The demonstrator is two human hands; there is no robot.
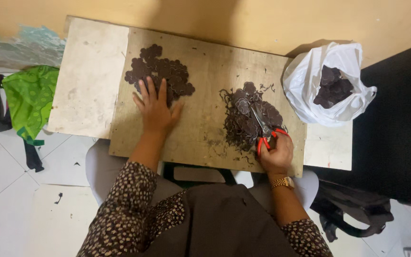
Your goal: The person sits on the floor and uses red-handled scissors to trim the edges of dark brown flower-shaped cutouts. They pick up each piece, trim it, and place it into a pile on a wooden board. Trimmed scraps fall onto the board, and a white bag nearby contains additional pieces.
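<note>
My left hand [155, 108] lies flat, fingers spread, on the near edge of a pile of dark brown flower-shaped cut-outs [160, 70] at the board's far left. My right hand [276, 154] grips red-handled scissors [265, 128], whose metal blades point away from me over a second heap of dark cut-outs and thin trimmings [249, 116]. Both heaps rest on a worn plywood board [205, 95] lying across a pale low table [89, 76].
A white plastic bag [327, 83] holding more dark cut-outs sits at the table's right end. Green cloth [29, 100] and a black item lie on the tiled floor to the left. A dark bag [353, 209] sits by my right side. A yellow wall runs behind.
</note>
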